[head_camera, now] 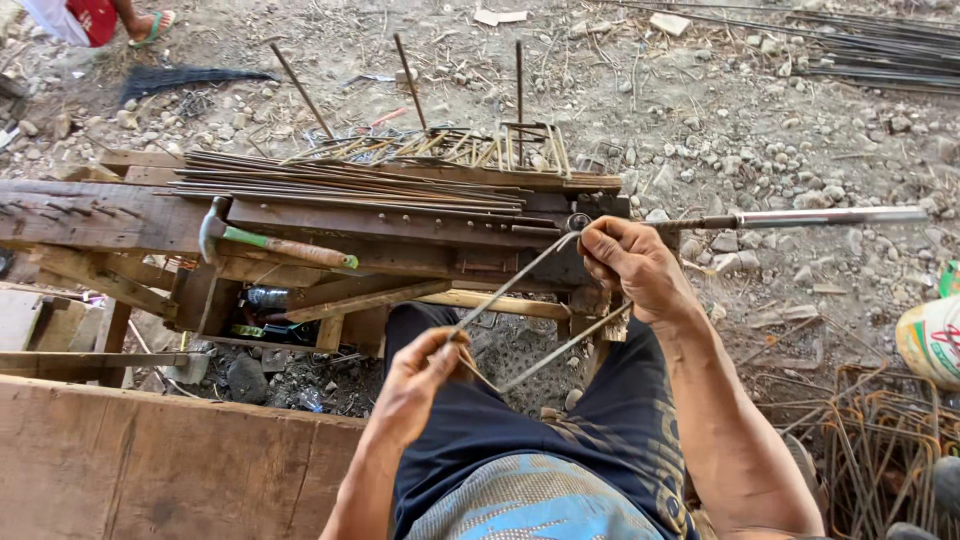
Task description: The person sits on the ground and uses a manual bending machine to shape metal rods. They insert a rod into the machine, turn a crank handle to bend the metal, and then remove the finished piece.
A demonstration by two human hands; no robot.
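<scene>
Left hand [425, 375] fingers pinch bent wire [520, 330]; right hand [630, 265] grips bending lever [800, 217] (hammer [270, 243] on bench [90, 215]).

A person in the top left corner [85, 20] is cut off, showing only a sandalled foot. A white sack [932, 338] runs past the right edge. Items under the wooden bench [90, 215] sit in shadow, unclear.
</scene>
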